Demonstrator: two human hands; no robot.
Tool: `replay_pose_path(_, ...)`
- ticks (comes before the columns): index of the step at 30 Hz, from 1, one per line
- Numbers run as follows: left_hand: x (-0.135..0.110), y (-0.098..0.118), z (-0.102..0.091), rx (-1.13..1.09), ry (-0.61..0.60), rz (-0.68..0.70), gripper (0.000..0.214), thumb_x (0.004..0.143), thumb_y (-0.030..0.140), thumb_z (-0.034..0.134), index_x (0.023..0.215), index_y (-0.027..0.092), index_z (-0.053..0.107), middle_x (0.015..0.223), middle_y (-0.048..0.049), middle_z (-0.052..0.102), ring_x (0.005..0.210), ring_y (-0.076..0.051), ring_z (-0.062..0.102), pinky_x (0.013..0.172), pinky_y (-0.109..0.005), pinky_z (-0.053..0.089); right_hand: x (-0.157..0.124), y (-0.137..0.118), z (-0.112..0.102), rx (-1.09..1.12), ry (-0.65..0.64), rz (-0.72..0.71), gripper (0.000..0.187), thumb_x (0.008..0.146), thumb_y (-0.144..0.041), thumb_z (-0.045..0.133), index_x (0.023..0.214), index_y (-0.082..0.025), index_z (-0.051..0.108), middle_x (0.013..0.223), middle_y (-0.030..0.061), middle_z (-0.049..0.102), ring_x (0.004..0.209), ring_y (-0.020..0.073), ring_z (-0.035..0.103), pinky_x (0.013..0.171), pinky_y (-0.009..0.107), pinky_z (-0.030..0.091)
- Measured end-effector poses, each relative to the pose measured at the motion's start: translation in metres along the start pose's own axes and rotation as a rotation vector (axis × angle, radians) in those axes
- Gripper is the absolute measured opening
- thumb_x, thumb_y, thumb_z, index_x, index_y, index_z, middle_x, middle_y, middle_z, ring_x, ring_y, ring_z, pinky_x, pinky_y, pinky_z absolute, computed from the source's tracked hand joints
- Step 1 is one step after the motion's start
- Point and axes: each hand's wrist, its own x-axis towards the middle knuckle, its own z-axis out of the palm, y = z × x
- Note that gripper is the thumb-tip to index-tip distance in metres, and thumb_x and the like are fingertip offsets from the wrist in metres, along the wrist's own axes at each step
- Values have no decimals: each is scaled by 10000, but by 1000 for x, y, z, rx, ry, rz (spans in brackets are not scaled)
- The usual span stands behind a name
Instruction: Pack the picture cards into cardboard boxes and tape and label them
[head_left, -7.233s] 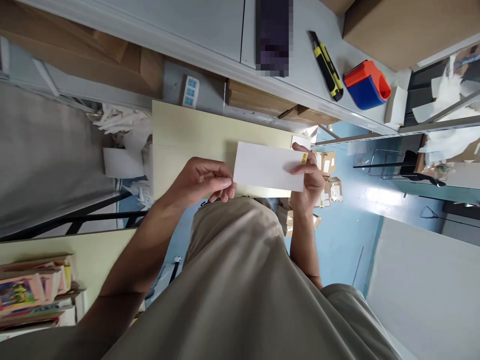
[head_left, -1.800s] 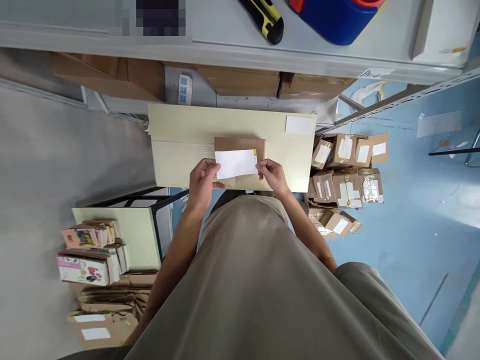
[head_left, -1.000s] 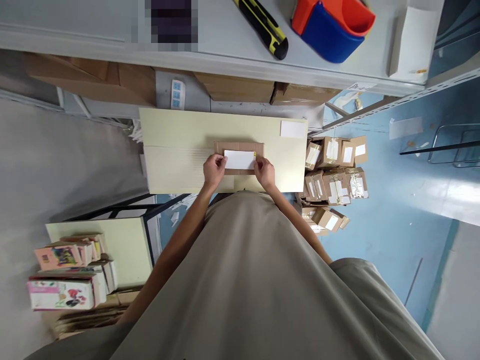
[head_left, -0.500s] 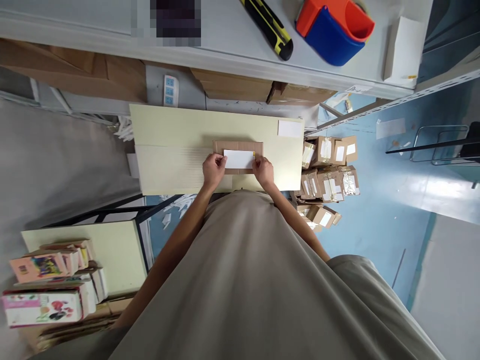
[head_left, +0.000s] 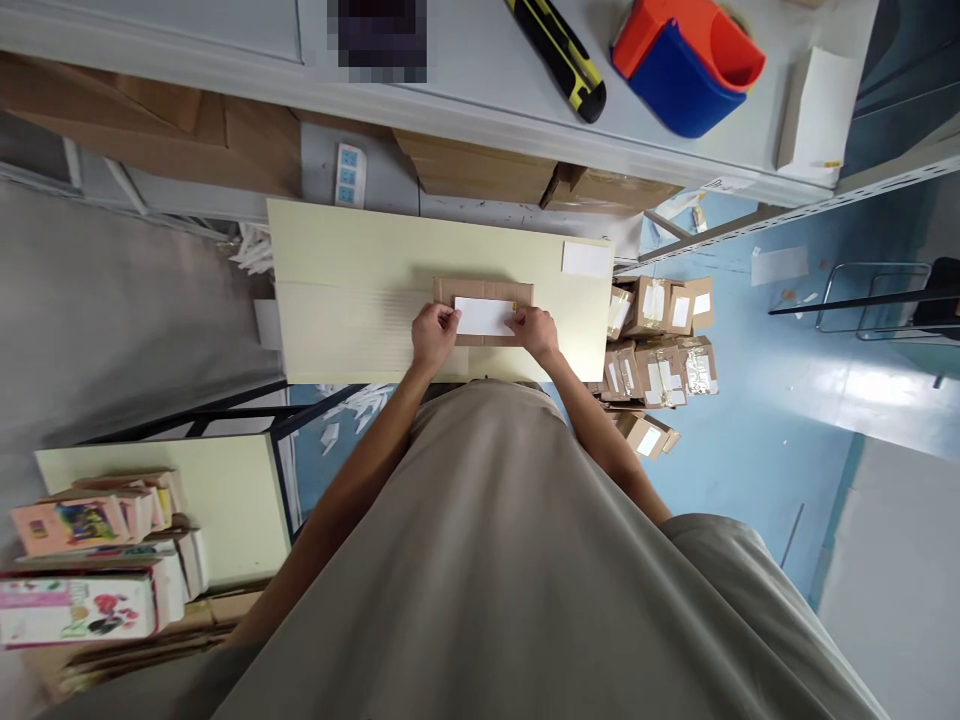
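Pinching the slip [head_left: 482,317], the left hand [head_left: 435,337] could skew it over the box [head_left: 484,289] by tugging. Whether the right hand [head_left: 538,332] pinches too, I cannot tell.

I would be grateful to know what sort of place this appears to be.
Probably a packing area, perhaps in a warehouse: a white slip is held over a brown cardboard box, taped, labelled boxes are piled nearby, and a utility knife lies on the grey shelf.

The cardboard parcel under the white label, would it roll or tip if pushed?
The cardboard parcel probably wouldn't roll, given its straight-edged rectangular outline. Tipping also seems unlikely, since it lies flat on the tabletop.
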Motion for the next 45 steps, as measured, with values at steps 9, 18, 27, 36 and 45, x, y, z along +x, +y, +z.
replay_pose_path(9,-1,1,0,3,0,-2,194,995,291,728,837,242,628,940,-71,742,879,-243,687,933,-393,546,11,-28,20,-56,21,-32,142,1093,-287,702,1064,-234,830,1133,126,869,1052,302,790,972,416,633)
replay_pose_path(18,-2,-1,1,16,-4,13,201,999,288,719,833,251,612,949,-81,738,901,-263,687,947,-412,534,16,-52,24,-113,-128,-108,160,1081,-340,742,1093,-216,843,1175,146,859,1128,323,790,1019,422,628)
replay_pose_path(27,1,3,1,127,-11,10,184,1001,273,704,831,248,637,957,-98,787,932,-269,739,969,-399,553,12,-63,28,-164,-87,-159,227,1101,-373,749,1263,-215,757,1347,166,815,1199,336,789,1038,442,639)
replay_pose_path(36,0,14,-2,242,-50,-23,134,1028,266,668,933,221,752,1056,-135,829,1023,-298,771,1013,-403,556,21,-74,21,-203,-80,-74,369,1135,-548,668,1208,-215,809,1262,164,854,1230,348,810,1048,444,629)
replay_pose_path(45,0,12,-13,253,-179,-120,95,986,283,779,920,220,752,1067,-124,852,1042,-312,787,969,-397,551,30,-91,40,-231,40,-35,630,1157,-656,565,1266,-81,799,1239,290,832,1227,417,806,1066,553,642)
